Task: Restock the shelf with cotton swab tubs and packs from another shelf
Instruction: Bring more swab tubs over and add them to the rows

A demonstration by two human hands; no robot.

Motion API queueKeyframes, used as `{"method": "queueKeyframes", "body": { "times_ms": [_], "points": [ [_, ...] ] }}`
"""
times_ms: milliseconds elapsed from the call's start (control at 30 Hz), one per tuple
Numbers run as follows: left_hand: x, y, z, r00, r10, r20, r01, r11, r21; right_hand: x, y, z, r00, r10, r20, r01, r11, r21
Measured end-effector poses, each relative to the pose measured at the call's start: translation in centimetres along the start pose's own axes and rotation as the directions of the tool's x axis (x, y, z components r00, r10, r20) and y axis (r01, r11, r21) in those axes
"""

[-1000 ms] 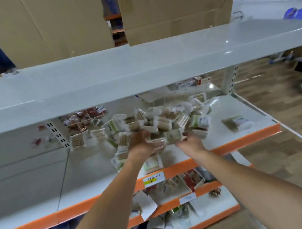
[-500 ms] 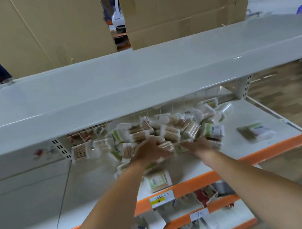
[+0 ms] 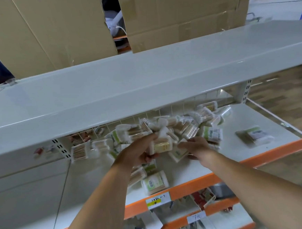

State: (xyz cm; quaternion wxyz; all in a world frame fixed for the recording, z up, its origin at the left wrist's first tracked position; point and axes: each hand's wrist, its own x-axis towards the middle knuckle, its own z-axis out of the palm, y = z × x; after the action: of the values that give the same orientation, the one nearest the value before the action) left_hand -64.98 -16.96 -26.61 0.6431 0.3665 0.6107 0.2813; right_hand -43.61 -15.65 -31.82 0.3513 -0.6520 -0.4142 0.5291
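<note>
under the white top shelf, the left hand grips a cotton swab tub at the heap; the right hand lies flat, fingers straight. gather several together, supporting underneath so none spill.

Both forearms reach forward; left hand curled (gripping), right hand flatter, fingers extended.

The pale grey painted-metal upper shelf is smooth with a soft gloss. The clear glossy plastic cotton swab packs show wooden sticks. The orange shelf edge strip looks smooth, the brown cardboard sheets matt and creased, and the far-right wood-look floor faintly shiny.
</note>
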Motion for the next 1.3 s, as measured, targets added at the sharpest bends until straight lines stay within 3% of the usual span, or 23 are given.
{"method": "queueKeyframes", "body": {
  "times_ms": [200,367,500,667,867,1133,1300],
  "points": [
    [-0.2,-0.7,-1.0,0.998,0.061,0.034,-0.053,0.978,-0.204,-0.2,0.2,-0.6,0.998,-0.019,0.053,0.015,0.998,0.068],
    [-0.7,-0.4,-0.8,0.996,0.001,0.091,0.017,0.982,-0.19,-0.4,-0.3,-0.3,0.991,-0.001,0.134,-0.019,0.989,0.15],
    [-0.5,-0.6,-0.9,0.998,0.019,0.068,0.002,0.954,-0.301,-0.6,-0.8,-0.1,0.977,0.023,0.21,-0.066,0.978,0.2],
    [-0.5,-0.5,-0.9,0.991,0.13,0.004,-0.128,0.976,-0.175,-0.7,-1.1,-0.2,0.961,-0.035,0.273,-0.043,0.961,0.274],
    [-0.2,0.4,-0.8,0.983,0.158,0.09,-0.107,0.902,-0.417,-0.1,-1.9,-0.9,0.952,-0.053,0.303,-0.052,0.943,0.33],
    [0.3,0.5,0.6,0.961,0.211,0.18,-0.121,0.903,-0.411,-0.3,-2.6,-1.5,0.929,0.004,0.371,-0.135,0.936,0.326],
    [0.6,-0.3,0.8,0.972,0.221,0.082,-0.18,0.919,-0.35,-0.4,-2.9,-1.4,0.914,0.001,0.407,-0.128,0.95,0.284]
  ]
}}
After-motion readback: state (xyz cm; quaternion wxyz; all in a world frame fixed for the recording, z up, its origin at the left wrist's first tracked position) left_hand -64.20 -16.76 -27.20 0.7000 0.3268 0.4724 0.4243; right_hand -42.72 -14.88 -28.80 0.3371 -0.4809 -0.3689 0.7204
